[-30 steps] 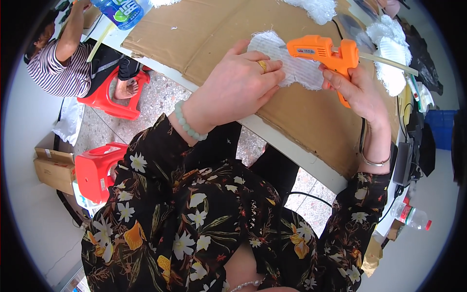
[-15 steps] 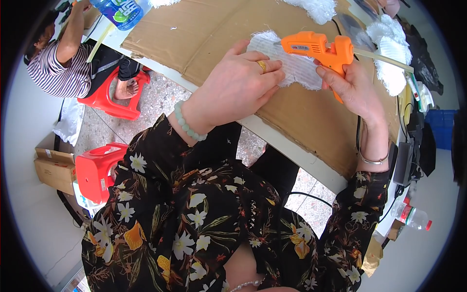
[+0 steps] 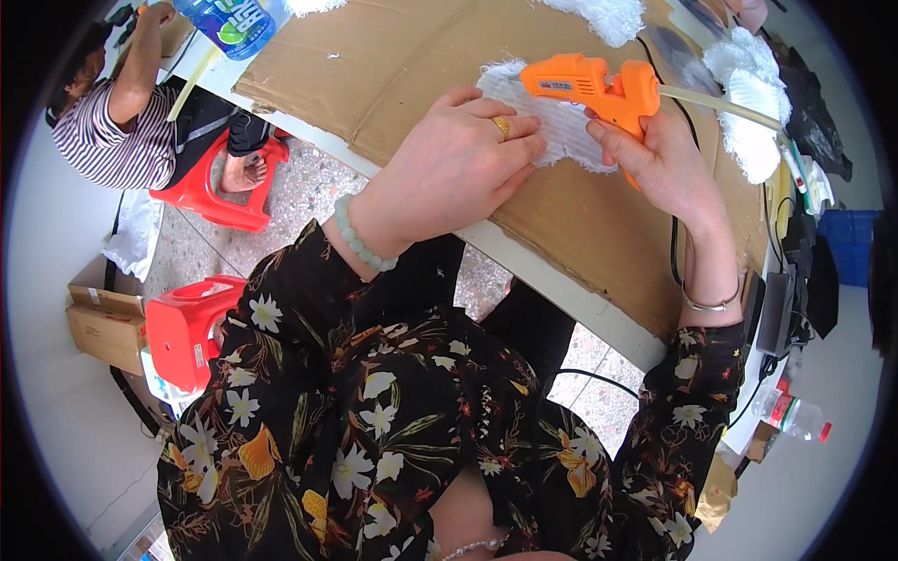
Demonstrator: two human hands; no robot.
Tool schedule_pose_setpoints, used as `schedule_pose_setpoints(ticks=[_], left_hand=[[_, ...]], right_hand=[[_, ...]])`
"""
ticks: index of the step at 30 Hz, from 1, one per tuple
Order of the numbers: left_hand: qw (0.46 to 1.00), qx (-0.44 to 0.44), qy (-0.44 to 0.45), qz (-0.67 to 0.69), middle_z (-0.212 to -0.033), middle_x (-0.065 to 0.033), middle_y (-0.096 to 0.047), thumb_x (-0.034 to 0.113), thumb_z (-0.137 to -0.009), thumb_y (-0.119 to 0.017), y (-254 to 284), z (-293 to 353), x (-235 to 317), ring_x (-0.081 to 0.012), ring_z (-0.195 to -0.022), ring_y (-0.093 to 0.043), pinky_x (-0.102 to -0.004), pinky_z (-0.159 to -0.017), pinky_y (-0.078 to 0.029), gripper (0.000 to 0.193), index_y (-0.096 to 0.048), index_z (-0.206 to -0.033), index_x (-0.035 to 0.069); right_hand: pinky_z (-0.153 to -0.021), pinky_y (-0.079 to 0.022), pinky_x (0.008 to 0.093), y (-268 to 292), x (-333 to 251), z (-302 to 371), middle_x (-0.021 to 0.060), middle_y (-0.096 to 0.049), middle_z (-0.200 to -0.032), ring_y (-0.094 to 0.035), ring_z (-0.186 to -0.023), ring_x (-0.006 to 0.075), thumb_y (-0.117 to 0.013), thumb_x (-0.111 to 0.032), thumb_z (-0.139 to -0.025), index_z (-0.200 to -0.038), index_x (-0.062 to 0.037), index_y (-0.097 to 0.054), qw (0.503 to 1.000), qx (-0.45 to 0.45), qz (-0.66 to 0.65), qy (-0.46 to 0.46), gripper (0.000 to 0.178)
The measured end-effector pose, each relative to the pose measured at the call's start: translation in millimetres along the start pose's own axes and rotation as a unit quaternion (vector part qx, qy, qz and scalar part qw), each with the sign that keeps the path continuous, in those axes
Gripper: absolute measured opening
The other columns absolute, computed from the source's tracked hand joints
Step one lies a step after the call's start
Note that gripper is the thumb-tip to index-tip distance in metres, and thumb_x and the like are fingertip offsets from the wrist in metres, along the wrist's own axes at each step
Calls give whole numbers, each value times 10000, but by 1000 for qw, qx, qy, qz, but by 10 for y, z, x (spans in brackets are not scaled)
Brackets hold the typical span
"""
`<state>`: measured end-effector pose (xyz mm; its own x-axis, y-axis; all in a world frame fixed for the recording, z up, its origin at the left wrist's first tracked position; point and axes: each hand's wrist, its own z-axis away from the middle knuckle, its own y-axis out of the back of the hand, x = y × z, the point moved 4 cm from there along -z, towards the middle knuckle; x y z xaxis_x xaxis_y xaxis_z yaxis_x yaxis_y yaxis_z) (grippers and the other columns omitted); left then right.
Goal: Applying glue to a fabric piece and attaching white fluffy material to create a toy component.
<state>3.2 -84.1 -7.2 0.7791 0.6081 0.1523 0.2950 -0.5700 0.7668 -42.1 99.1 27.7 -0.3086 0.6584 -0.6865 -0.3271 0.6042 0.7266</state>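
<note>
An orange hot glue gun (image 3: 589, 84) is gripped by its handle in my right hand (image 3: 659, 159). A pale glue stick (image 3: 720, 105) sticks out of its back end, and its nozzle points left over a white ribbed fabric piece (image 3: 566, 131) with frayed edges. That piece lies flat on a brown cardboard sheet (image 3: 374, 84). My left hand (image 3: 472, 164) rests on the fabric's left side, its fingers curled and pressing it down; the fingertips are partly hidden. Whether glue comes from the nozzle cannot be made out.
More white fluffy pieces (image 3: 748, 93) lie at the right and the far edge. A blue-labelled bottle (image 3: 229, 28) stands far left. A black cord (image 3: 680, 234) runs beside my right wrist. Another person (image 3: 122, 131) sits on a red stool (image 3: 220, 187) at the left; a plastic bottle (image 3: 790, 414) is at the right.
My right hand has moved the glue gun slightly left and up over the fabric piece. My left hand has stayed nearly in place.
</note>
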Motion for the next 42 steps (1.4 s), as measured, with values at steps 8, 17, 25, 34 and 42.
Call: schedule_pose_setpoints(ticks=[8, 17, 25, 34, 42], left_hand=[[999, -27, 14, 11, -1039, -43, -677, 146, -784, -666, -66, -27, 5, -231, -969, -623, -387, -831, -451, 194, -655, -963, 72], [1000, 9, 1, 2, -968, -45, -683, 159, -777, -640, -4, -11, 21, -197, -902, -630, -366, -760, -430, 154, -655, -902, 71], [1000, -3, 3, -4, -965, -44, -684, 165, -776, -642, -19, -16, 22, -192, -902, -633, -362, -765, -428, 156, -658, -901, 73], [1000, -4, -3, -24, -960, -36, -684, 168, -776, -641, 29, -12, 44, -185, -888, -635, -356, -749, -424, 153, -657, -895, 72], [1000, -3, -8, -19, -954, -37, -689, 160, -783, -633, -38, -27, 35, -184, -870, -643, -351, -724, -426, 141, -661, -886, 68]], right_hand=[[-503, -362, 230, -5, -5, 49, -17, -544, -633, -462, -546, 61, -605, -270, -895, -887, -32, -609, 1000, -2, 24, 20, 238], [-530, -370, 221, -38, 1, 30, -19, -556, -643, -477, -577, 58, -581, -266, -901, -1038, -5, -636, 999, -35, -38, -3, 300], [-543, -377, 221, -43, -46, 38, -23, -560, -648, -481, -594, 55, -580, -248, -896, -1011, -3, -637, 999, -45, -25, -10, 276], [-551, -382, 217, -23, -26, 52, -20, -566, -656, -490, -606, 54, -583, -229, -891, -1014, 9, -632, 994, -74, -79, -32, 272], [-545, -374, 216, -24, 6, 55, -18, -564, -661, -483, -601, 54, -581, -227, -894, -1038, 2, -624, 996, -56, -61, -30, 274]])
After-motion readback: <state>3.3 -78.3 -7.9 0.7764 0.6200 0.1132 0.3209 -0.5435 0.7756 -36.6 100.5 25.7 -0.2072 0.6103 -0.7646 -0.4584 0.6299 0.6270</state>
